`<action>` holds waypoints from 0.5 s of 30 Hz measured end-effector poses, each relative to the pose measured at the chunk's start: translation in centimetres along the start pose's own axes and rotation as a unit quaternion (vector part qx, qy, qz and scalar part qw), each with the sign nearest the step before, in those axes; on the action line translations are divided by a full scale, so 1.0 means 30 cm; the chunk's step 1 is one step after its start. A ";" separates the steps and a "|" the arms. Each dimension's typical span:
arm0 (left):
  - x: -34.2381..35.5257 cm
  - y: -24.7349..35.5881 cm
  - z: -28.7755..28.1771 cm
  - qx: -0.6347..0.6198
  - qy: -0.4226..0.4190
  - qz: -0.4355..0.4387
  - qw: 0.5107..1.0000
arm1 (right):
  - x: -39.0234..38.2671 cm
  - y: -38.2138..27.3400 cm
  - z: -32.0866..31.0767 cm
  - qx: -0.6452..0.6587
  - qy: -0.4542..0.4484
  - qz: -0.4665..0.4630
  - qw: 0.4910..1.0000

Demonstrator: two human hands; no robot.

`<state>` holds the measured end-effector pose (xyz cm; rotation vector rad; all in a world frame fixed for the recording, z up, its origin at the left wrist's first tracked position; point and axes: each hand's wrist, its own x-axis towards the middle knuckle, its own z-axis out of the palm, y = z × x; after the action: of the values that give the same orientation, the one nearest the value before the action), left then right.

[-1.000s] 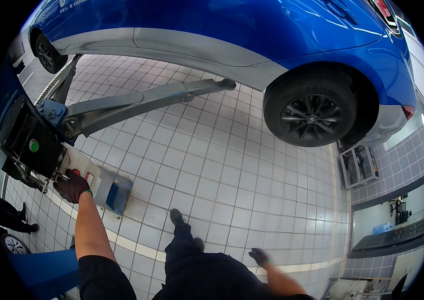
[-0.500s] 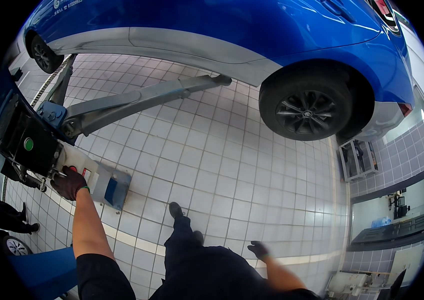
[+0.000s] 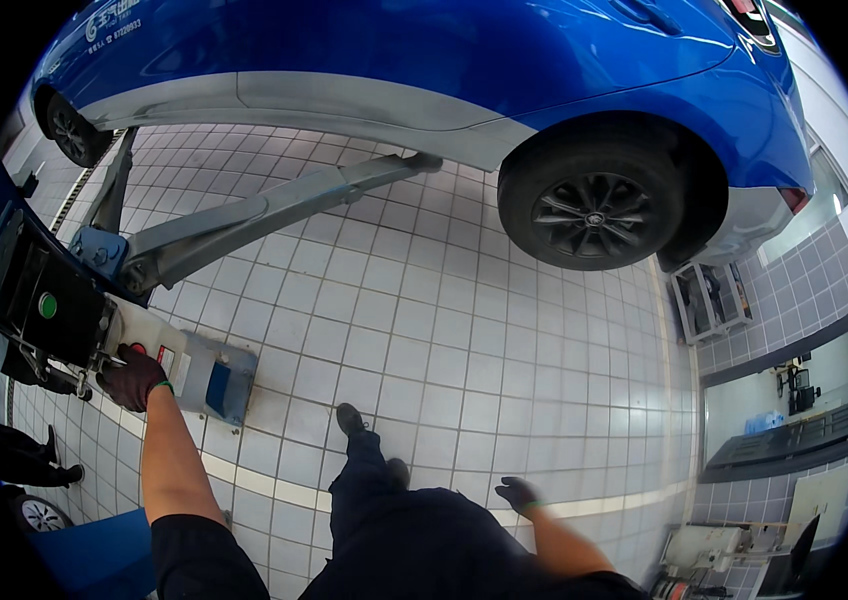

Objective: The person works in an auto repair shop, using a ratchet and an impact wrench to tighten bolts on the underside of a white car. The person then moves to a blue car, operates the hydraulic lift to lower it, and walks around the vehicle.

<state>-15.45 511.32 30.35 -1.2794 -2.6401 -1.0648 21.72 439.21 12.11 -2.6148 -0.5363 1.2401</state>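
Observation:
My left hand (image 3: 134,380), in a dark glove with a green cuff, is closed at a small metal lever (image 3: 109,359) on the lift's power unit. Its fingertips are partly hidden. Right beside it are the black control box (image 3: 47,290) with a green button and a pale fluid tank (image 3: 156,330). My right hand (image 3: 518,494), gloved too, hangs low on the right with fingers extended and nothing in it. A blue and silver car (image 3: 364,60) stands raised ahead, with a grey lift arm (image 3: 254,215) reaching under its sill.
The rear wheel (image 3: 592,218) hangs off the tiled floor (image 3: 414,370). A blue lift base plate (image 3: 232,385) is close to my left foot. Another person's dark-clad legs (image 3: 29,450) show at far left, near a loose wheel (image 3: 42,514). Along the right wall stands a metal rack (image 3: 709,300).
My view has tilted slightly, so the car and lift arm sit a little further left in the picture. My left hand stays at the lever; my right hand still hangs free.

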 end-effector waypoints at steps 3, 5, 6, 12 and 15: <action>-0.001 0.005 -0.009 0.002 -0.010 0.001 1.000 | -0.004 0.021 0.007 -0.007 0.001 -0.003 1.000; -0.004 0.007 -0.013 0.001 -0.012 0.002 1.000 | 0.005 0.055 0.016 -0.001 0.003 -0.001 1.000; -0.005 0.009 -0.014 -0.001 -0.011 0.001 1.000 | 0.011 0.072 0.019 0.005 0.004 0.004 1.000; 0.009 0.002 -0.018 0.001 -0.009 0.010 1.000 | 0.032 0.096 0.014 -0.023 0.000 -0.004 1.000; 0.006 0.000 -0.014 0.013 -0.008 0.014 1.000 | 0.017 0.060 -0.010 -0.019 -0.014 0.000 1.000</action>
<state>-15.68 511.20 30.72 -1.3219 -2.6298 -1.0164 22.68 437.75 11.35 -2.6334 -0.5701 1.2796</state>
